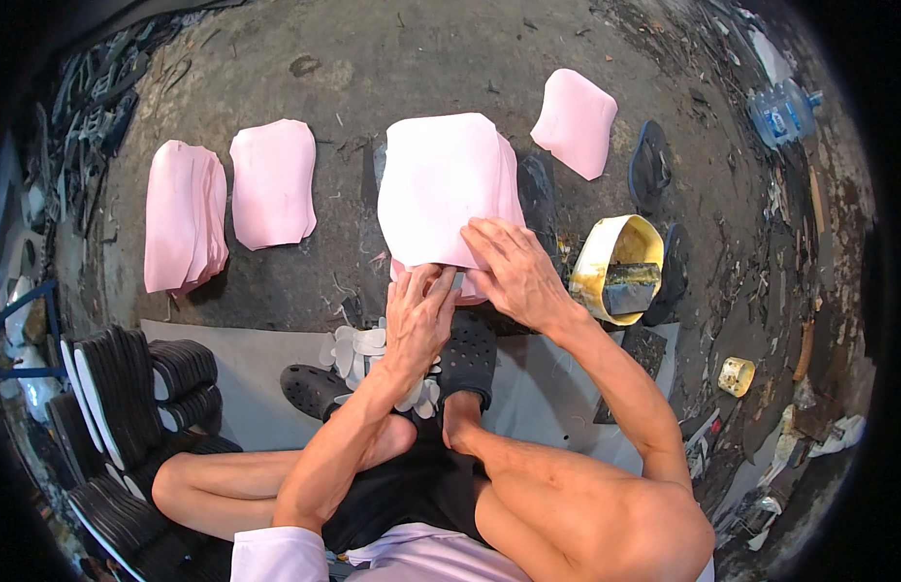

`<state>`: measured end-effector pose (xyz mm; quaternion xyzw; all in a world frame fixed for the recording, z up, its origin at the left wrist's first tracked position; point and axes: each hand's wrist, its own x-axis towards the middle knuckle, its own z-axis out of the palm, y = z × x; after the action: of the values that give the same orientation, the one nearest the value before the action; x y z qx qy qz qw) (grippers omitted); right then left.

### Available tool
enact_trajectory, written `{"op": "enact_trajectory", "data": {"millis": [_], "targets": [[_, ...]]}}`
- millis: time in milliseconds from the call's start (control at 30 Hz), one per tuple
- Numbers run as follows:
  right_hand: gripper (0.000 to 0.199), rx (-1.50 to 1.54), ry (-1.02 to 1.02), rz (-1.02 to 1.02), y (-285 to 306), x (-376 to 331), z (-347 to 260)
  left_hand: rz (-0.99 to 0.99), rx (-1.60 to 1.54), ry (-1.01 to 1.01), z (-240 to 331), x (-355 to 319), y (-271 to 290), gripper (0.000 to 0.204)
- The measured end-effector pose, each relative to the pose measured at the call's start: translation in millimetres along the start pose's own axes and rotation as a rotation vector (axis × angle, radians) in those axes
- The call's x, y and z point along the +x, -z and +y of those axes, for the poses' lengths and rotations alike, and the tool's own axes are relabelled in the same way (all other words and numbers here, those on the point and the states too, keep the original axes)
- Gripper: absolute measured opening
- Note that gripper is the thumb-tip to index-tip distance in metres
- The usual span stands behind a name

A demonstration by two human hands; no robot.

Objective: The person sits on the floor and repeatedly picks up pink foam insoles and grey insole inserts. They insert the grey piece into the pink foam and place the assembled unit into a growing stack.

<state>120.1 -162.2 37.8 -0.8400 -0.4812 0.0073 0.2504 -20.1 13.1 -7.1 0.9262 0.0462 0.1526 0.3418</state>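
Observation:
In front of me lies a stack of pink shaped sheets [446, 179], its edges uneven along the right side. My right hand [521, 272] bends over the stack's near right corner, with fingers on the top sheet and the thumb at its near edge. Close beside it, my left hand [418, 315] has its fingers bent together at that same near edge. A small dark bit shows by the left fingertips, too hidden to name. Under my hands, more pink sheet edges stick out below the top one.
Left of the stack lie a fanned pink pile [184, 218] and a smaller one [274, 184]; another pink sheet [577, 121] lies far right. A yellowish container [615, 267] stands near dark sandals [649, 165]. Black sole-shaped pieces [121, 398] pile at lower left; pale cut pieces [358, 349] lie by my clogs.

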Motion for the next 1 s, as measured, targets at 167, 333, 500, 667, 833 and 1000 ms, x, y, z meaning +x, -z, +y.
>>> {"op": "enact_trajectory", "data": {"millis": [167,333,500,667,833,1000], "targets": [[0.027,0.097,-0.061,0.097,2,20,12,0.040,0.076,0.052,11,9,-13,0.041],[0.031,0.331,-0.389,0.020,57,67,11,0.076,0.110,0.114,15,44,-18,0.048],[0.024,0.297,-0.219,0.086,13,33,19,0.127,0.075,0.100,11,46,-30,0.037],[0.017,0.307,-0.154,0.149,-4,16,9,0.155,-0.008,0.143,-6,35,-42,0.030],[0.020,0.321,-0.265,0.117,20,32,12,0.237,-0.048,0.152,10,43,-33,0.034],[0.029,0.285,-0.283,0.191,37,48,8,0.155,-0.049,0.190,12,43,-29,0.037]]}}
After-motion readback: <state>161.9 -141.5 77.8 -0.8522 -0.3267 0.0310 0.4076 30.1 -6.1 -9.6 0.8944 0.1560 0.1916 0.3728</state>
